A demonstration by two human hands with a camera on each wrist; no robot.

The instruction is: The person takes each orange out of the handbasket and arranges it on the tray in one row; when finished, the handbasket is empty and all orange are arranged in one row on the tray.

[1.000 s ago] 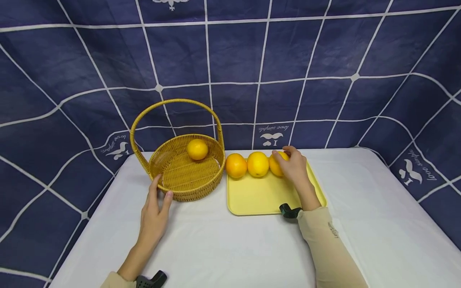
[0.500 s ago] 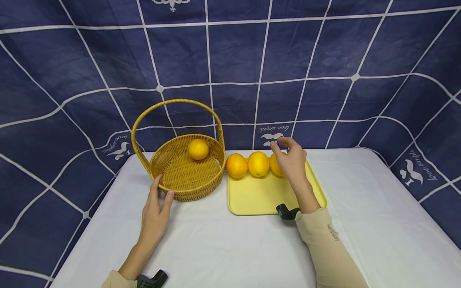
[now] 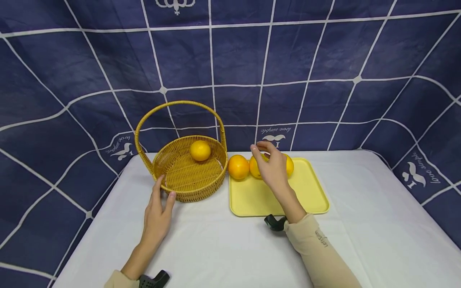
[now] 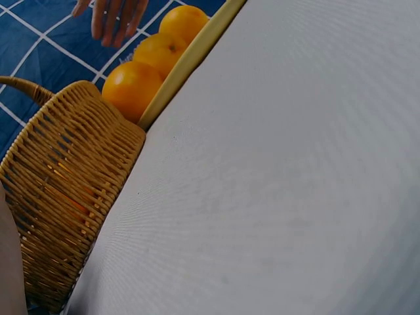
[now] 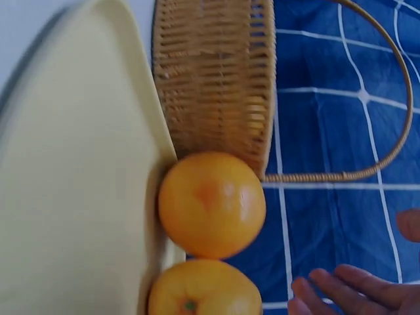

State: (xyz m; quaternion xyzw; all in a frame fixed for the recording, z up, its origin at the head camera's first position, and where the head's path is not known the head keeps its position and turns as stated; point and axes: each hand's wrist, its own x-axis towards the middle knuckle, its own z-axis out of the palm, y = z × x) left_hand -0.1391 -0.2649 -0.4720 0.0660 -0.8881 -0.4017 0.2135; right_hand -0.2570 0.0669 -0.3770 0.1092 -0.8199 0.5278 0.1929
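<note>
My left hand [image 3: 157, 216] rests at the front left rim of a round wicker basket [image 3: 196, 195], its fingers extended and thumb apart. One orange [image 3: 200, 151] lies inside the basket toward the back. Over the yellow tray [image 3: 252, 200], my right hand [image 3: 273, 168] hovers above the row of oranges, thumb and fingers spread with nothing between them. Three oranges line the tray's back edge; the leftmost orange [image 3: 238, 167] sits by the basket, and the hand partly hides the other two. In the right wrist view the fingers [image 5: 354, 292] stand apart from the middle orange [image 5: 205, 292].
A white cloth [image 3: 223, 248] covers the table. Behind it hangs a dark blue curtain [image 3: 237, 104] with white grid lines. The basket's tall arched handle [image 3: 180, 103] rises above its bowl. The tray stands just right of the basket.
My right hand has let go of the rightmost orange, lifted, and moved left over the middle one. The left hand stays at the basket. The head view has shifted slightly.
</note>
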